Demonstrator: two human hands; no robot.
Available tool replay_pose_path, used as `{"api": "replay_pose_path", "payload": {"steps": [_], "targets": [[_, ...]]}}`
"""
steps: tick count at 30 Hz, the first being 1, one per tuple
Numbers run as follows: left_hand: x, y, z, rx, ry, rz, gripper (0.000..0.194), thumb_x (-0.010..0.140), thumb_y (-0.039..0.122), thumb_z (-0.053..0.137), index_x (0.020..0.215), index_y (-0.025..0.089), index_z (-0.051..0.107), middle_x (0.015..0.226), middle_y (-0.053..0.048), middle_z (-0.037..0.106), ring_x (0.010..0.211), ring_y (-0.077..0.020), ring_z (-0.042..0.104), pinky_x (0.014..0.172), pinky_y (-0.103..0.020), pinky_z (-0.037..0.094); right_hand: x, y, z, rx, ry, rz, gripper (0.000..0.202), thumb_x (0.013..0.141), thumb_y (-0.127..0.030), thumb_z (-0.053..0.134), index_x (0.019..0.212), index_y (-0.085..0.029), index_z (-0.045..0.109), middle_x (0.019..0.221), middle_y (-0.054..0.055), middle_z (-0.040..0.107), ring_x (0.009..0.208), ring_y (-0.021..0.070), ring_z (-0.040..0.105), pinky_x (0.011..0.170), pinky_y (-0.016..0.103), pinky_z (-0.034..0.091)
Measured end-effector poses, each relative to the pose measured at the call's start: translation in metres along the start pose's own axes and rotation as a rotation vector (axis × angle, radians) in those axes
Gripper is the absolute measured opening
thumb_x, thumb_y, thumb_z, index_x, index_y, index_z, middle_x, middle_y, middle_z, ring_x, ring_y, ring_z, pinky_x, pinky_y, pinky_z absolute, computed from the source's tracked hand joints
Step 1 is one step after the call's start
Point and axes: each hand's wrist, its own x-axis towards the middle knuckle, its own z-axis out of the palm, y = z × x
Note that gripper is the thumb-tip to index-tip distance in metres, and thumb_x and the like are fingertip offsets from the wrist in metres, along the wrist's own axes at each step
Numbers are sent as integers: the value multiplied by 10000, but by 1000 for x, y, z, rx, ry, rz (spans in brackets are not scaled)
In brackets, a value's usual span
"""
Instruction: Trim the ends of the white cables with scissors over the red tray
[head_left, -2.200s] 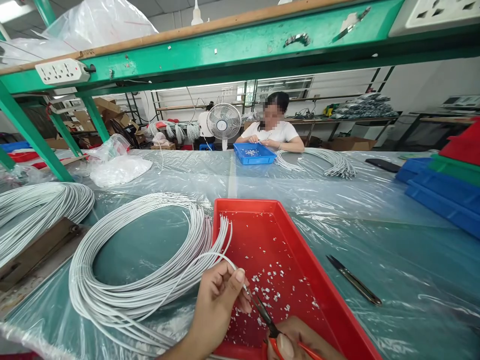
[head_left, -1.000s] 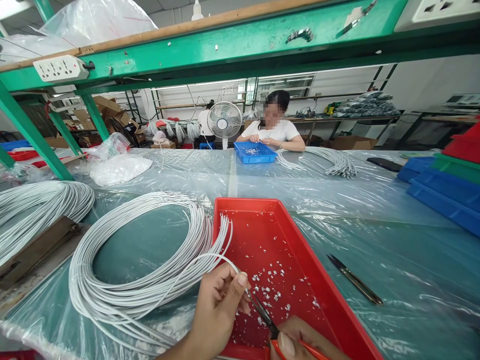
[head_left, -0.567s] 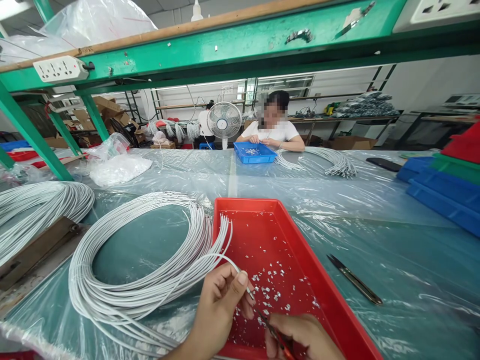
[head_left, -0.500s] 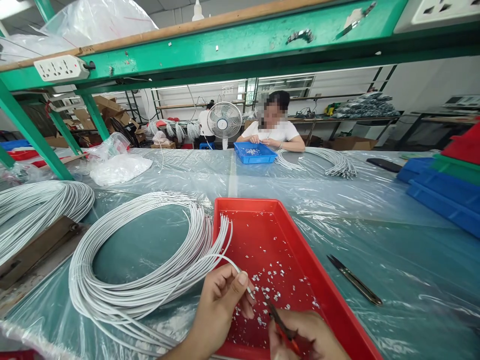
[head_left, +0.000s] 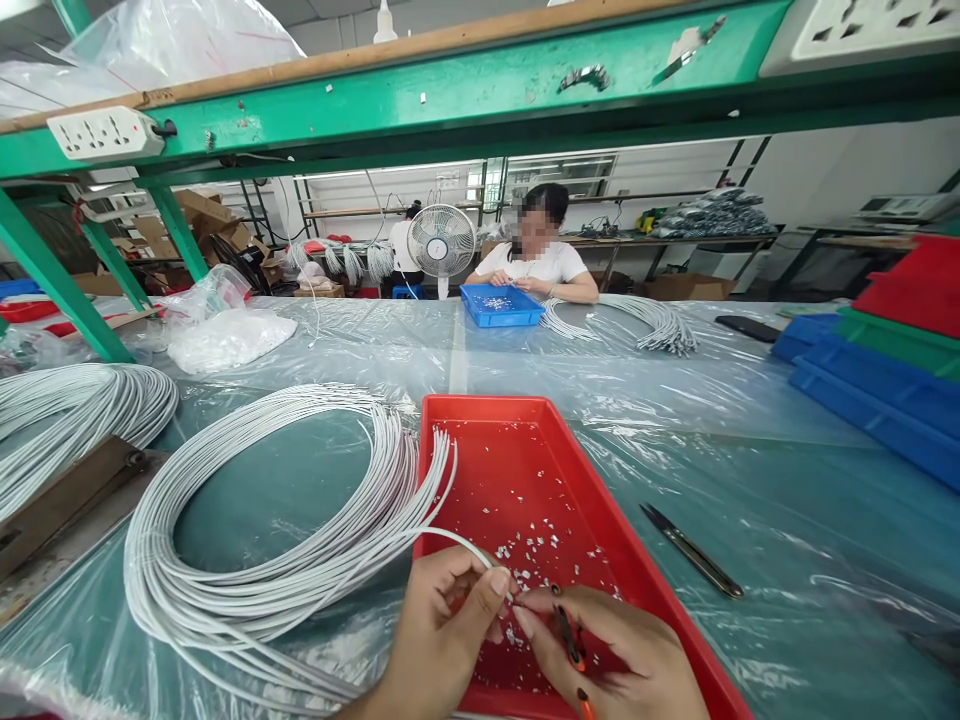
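Observation:
My left hand [head_left: 454, 630] is closed around the end of one white cable [head_left: 461, 538], pinching it between thumb and fingers over the red tray [head_left: 480, 460]. Close by on the right, my right hand [head_left: 619, 650] has thumb and forefinger at the tip of that cable. Orange-handled pliers [head_left: 574, 650] are tucked in the right hand, partly hidden by its fingers. The cable runs back to a large coil of white cables [head_left: 161, 530] on the left, several of whose ends rest over the tray's rim. Small white and silvery scraps [head_left: 536, 545] lie scattered in the tray.
Right of the tray lie metal snips [head_left: 694, 550]. A second cable coil [head_left: 142, 400] and a metal block [head_left: 67, 500] are at left. Across the table a co-worker [head_left: 540, 260] sits behind a blue tray [head_left: 502, 315]. Stacked bins [head_left: 885, 390] stand at right; a green shelf beam [head_left: 300, 110] crosses above.
My right hand has moved up and left to the cable tip, its thumb and forefinger now meeting there. The pliers have turned back within that hand. My left hand keeps hold of the cable.

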Motion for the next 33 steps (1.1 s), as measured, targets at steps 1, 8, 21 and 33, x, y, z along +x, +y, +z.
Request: {"api": "replay_pose_path", "payload": {"steps": [1, 8, 21, 33], "targets": [[0, 0, 0, -6, -4, -3, 328, 825, 391, 537, 651, 114, 560, 561, -1, 495, 505, -95, 455, 506, -202, 362, 0, 1, 0, -6, -14, 15, 115, 747, -236, 608, 722, -160, 691, 567, 6, 609, 495, 129, 538, 526, 214, 429], [2, 2, -1, -76, -56, 19, 243, 812, 344, 574, 786, 113, 645, 689, -24, 561, 551, -94, 491, 549, -207, 390, 11, 9, -7, 253, -317, 272, 221, 779, -331, 590, 641, -162, 555, 529, -41, 460, 466, 87, 384, 448, 184, 310], [5, 5, -6, -296, -333, -20, 278, 840, 334, 548, 840, 114, 718, 636, -37, 547, 508, -80, 487, 514, -200, 369, 16, 3, -13, 694, -460, 611, 400, 736, -543, 603, 656, -166, 499, 488, -46, 427, 521, 126, 447, 564, 249, 376], [12, -5, -4, -522, 8, -259, 255, 665, 349, 740, 648, 102, 681, 501, 10, 554, 357, -12, 418, 399, -142, 277, 21, 34, -21, -685, -167, 133, 318, 818, -459, 453, 603, -226, 482, 500, -20, 502, 443, 152, 451, 453, 242, 250]]}}
